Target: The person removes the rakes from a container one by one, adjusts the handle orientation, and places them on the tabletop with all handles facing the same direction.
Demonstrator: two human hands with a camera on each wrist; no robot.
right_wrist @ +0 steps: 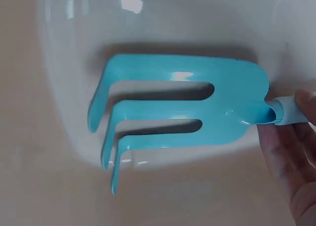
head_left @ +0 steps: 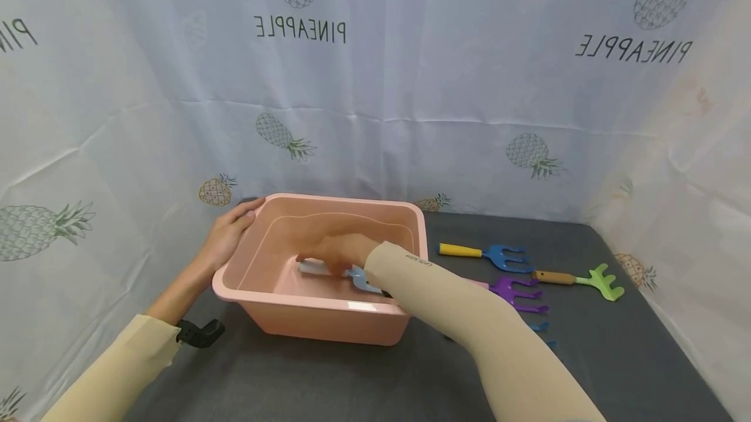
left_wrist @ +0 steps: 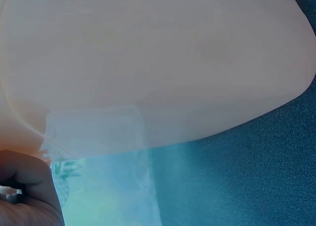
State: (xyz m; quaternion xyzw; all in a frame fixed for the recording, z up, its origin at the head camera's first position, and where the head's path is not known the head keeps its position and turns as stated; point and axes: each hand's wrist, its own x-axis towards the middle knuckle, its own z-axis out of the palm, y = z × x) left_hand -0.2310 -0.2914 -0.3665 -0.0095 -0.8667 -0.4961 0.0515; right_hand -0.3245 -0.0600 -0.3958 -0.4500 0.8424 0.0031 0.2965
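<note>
A pink plastic basin (head_left: 317,334) stands on the dark table. At its left rim, my left hand (head_left: 225,236) grips the edge near the back corner; the left wrist view shows the curled thumb (left_wrist: 29,181) beside the basin wall (left_wrist: 173,63). My right hand (head_left: 343,252) reaches down inside the basin and holds a light blue garden hand fork (right_wrist: 187,100) by its pale handle (head_left: 313,268). The fork's three tines lie low over the basin floor, pointing away from the hand in the right wrist view. My right forearm crosses the basin's right rim.
Right of the basin lie a blue hand fork with a yellow handle (head_left: 460,250), a purple fork (head_left: 516,291) and a green fork with a wooden handle (head_left: 554,277). Blue tines (head_left: 540,327) show past my right sleeve. A pineapple-print curtain (head_left: 375,83) encloses the table's back and sides.
</note>
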